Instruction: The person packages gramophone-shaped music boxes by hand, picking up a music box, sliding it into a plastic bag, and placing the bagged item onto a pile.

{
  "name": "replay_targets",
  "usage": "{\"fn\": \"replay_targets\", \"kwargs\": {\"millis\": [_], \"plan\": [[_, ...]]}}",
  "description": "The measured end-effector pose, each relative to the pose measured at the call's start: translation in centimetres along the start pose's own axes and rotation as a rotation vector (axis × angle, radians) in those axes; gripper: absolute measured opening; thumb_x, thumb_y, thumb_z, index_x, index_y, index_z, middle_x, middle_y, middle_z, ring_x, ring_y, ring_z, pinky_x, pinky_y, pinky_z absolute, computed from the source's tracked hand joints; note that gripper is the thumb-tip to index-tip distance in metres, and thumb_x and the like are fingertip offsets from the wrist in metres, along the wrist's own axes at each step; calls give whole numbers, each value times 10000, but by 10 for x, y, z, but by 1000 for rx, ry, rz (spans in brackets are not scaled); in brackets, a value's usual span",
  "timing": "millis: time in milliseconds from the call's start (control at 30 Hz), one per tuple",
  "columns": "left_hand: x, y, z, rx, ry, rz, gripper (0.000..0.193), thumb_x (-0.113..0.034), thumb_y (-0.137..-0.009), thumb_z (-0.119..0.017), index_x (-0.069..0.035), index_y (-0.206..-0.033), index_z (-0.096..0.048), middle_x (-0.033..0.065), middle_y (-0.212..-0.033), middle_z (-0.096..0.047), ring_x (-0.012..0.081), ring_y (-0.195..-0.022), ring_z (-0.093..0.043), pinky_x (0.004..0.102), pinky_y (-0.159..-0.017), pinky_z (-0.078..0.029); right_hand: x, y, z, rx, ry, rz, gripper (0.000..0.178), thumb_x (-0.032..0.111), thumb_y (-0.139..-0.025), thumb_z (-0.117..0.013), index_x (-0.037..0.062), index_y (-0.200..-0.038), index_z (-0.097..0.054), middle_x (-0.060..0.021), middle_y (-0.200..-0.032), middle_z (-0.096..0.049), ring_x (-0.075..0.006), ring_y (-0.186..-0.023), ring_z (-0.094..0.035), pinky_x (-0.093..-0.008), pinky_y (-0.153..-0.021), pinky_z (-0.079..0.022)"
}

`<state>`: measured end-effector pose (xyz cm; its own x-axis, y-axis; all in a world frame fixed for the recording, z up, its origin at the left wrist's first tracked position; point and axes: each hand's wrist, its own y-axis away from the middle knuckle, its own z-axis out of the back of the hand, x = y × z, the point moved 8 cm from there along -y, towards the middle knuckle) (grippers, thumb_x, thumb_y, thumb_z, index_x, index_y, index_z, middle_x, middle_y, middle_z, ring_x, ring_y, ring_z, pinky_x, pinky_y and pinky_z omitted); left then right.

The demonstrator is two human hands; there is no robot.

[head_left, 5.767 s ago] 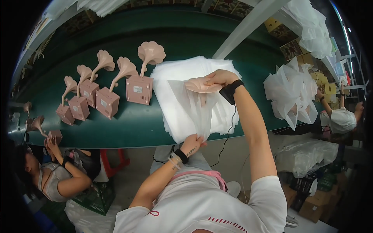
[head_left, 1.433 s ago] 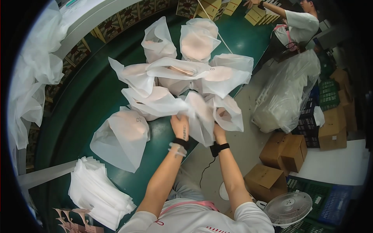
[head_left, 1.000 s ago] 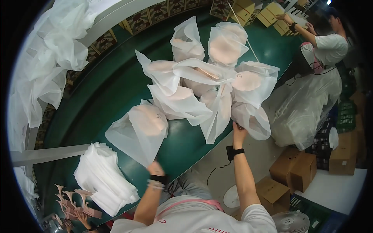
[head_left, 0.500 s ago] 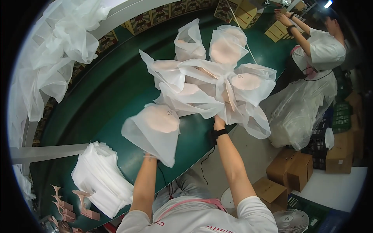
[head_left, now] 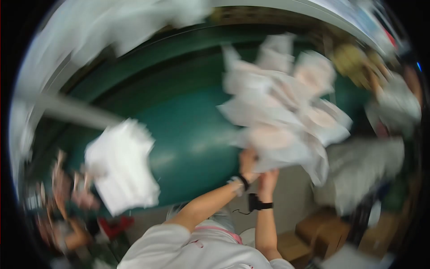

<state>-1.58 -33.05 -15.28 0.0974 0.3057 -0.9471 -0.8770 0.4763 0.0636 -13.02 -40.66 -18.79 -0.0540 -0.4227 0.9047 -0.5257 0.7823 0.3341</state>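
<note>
Several translucent white plastic bags [head_left: 286, 96] with pale pink, round-faced objects inside lie bunched over the right part of the green table and past its near edge. My left hand [head_left: 247, 162] is at the near side of the bunch, its fingers closed on the nearest plastic bag [head_left: 271, 136]. Just right of it, my right hand [head_left: 268, 181] is closed at the gathered lower ends of the bags. Bag film covers part of the fingers on both hands, and motion blurs them. A stack of flat white bags [head_left: 123, 168] lies on the table to the left.
Pink objects [head_left: 83, 193] stand at the table's left end, near another person's arm [head_left: 74, 235]. White film [head_left: 134, 24] hangs along the far left side. A co-worker [head_left: 396, 101] is at the far right beside yellowish boxes [head_left: 349, 60]. Cardboard boxes [head_left: 320, 233] sit on the floor at right.
My left hand has moved right with its bag, joining it to the bunch at my right hand. The whole view has turned left and is blurred.
</note>
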Motion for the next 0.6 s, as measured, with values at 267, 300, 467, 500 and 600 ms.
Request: {"fn": "replay_targets", "kwargs": {"millis": [267,300,467,500,600], "plan": [[39,75,168,-64,154,46,192,-127,-851,-553,-46,-1009,-628,127,-908,-644,291,-810,-630,350,-723,-499,-62,15,-2,-135,3,-318,269,135,-922,-488,8,-1158,-517,-98,-1083,-590,-170,-954,-582,-272,-775,-496],[36,106,221,-219,135,9,171,-109,-859,-551,-52,-998,-632,112,-892,-646,269,-780,-637,330,-702,-503,-76,32,-21,-27,99,-363,262,114,-917,-491,23,-1161,-520,-91,-1044,-607,-158,-921,-594,-254,-749,-499],[87,298,485,-1090,-512,113,352,-77,-780,-617,-63,-1121,-530,154,-1094,-525,275,-1021,-512,342,-860,-422,-108,198,-183,896,667,67,203,63,-905,-496,28,-1097,-551,-81,-907,-639,-131,-769,-606,-210,-663,-473],[96,335,536,-1167,-681,187,565,-156,-742,-686,-83,-1240,-430,199,-1201,-425,355,-1115,-421,424,-946,-349,-123,236,-209,1058,650,-18,187,76,-910,-494,20,-1078,-554,-81,-918,-639,-128,-763,-602,-215,-660,-471],[127,399,656,-1241,-910,407,856,-310,-635,-779,-134,-1339,-327,237,-1286,-326,422,-1156,-362,495,-970,-304,-156,335,-267,1232,556,-331,176,101,-916,-492,14,-1050,-565,-85,-939,-643,-129,-764,-602,-227,-671,-473]]}}
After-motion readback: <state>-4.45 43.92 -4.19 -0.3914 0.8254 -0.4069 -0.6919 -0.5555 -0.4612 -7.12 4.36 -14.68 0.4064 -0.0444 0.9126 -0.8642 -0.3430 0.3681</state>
